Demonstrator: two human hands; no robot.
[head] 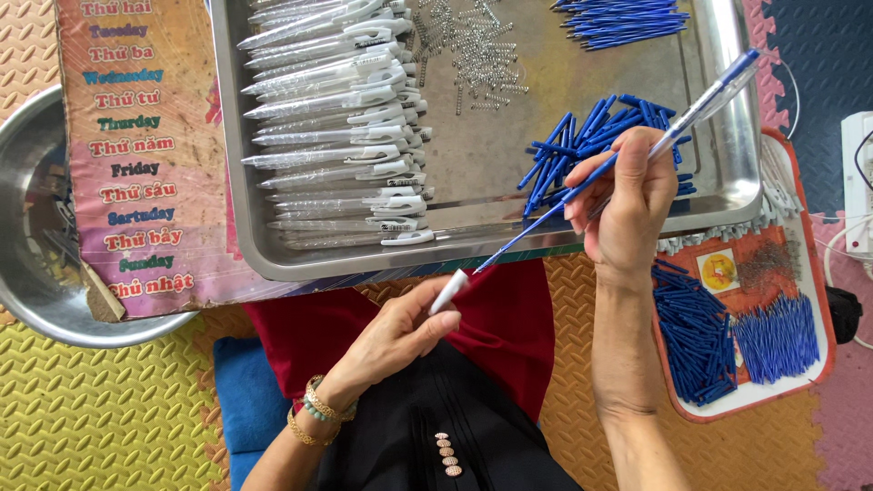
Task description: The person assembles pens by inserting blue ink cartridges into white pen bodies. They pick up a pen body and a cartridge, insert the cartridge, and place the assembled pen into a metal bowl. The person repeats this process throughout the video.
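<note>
Step in hand: pen assembly, by the look of it; a refill and a small tip piece are being brought together over the lap.
Right hand [627,205]: fingers closed around a blue refill [546,211] and a clear pen barrel [705,98], both slanting up to the right above the edge of the steel tray [737,195].
Left hand [400,332]: pinched shut on a small white tip piece [448,291], held just below the tray's front rim.
Gap: the refill's point sits just beside the white piece, nearly touching.
Next move calls for: a straight line-up, I'd judge, point into the tip's bore, with both hands steady.
On the tray: clear barrels with white clips [346,127] at left, small springs [477,55] in the middle, blue parts [596,136] at right.
Alongside: an orange-rimmed tray [823,364] of blue refills to the right, a metal bowl [36,291] far left.
</note>
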